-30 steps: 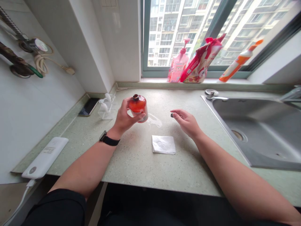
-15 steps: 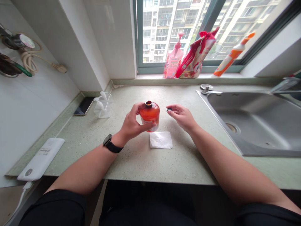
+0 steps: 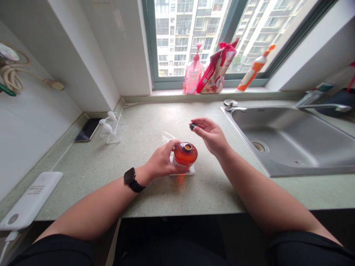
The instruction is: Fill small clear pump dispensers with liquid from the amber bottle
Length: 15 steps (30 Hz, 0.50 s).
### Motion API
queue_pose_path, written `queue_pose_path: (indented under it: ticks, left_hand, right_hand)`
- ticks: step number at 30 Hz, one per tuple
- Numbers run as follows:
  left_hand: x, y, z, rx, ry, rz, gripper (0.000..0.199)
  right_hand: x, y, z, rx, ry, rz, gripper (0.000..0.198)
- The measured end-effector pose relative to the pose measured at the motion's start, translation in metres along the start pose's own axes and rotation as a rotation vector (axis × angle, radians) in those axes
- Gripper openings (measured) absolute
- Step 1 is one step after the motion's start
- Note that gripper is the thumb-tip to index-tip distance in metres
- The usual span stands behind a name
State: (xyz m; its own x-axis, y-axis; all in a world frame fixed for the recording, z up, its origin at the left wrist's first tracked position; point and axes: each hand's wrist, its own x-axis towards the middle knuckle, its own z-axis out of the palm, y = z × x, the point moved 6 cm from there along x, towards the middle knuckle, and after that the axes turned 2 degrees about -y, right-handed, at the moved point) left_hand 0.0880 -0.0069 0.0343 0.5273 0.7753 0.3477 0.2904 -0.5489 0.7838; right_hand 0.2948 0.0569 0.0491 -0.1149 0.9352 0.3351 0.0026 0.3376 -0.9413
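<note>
At twelve o'clock, straight ahead, an open amber bottle [image 3: 185, 157] (its mouth faces up) is over a folded white tissue [image 3: 192, 171]. From nine o'clock the left hand [image 3: 161, 160] grasps it, fingers curled round. At the bottle's one o'clock, the right hand [image 3: 213, 136] pinches a small dark cap [image 3: 193, 126]; the sink [image 3: 288, 147] sits at three.

ok so you've got two hands [image 3: 161, 159] [image 3: 212, 137], one amber bottle [image 3: 185, 157], one black cap [image 3: 193, 126], one white tissue [image 3: 192, 171]; one phone [image 3: 87, 129], one power bank [image 3: 33, 197], one sink [image 3: 291, 142]; plus one pink pump bottle [image 3: 192, 77], one red bag [image 3: 217, 72], one orange-and-white bottle [image 3: 252, 72]
</note>
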Motion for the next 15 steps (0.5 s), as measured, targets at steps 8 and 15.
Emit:
queue_pose_path:
  ticks: [8, 15]
  left_hand:
    - [0.002, -0.001, 0.001, -0.003, -0.044, -0.003, 0.076]
    - [0.001, -0.004, 0.002, 0.002, -0.039, -0.008, 0.084]
  right_hand:
    - [-0.022, -0.036, 0.033, 0.174, -0.355, -0.070, 0.030]
    - [-0.021, -0.042, 0.039, 0.128, -0.526, -0.167, 0.019]
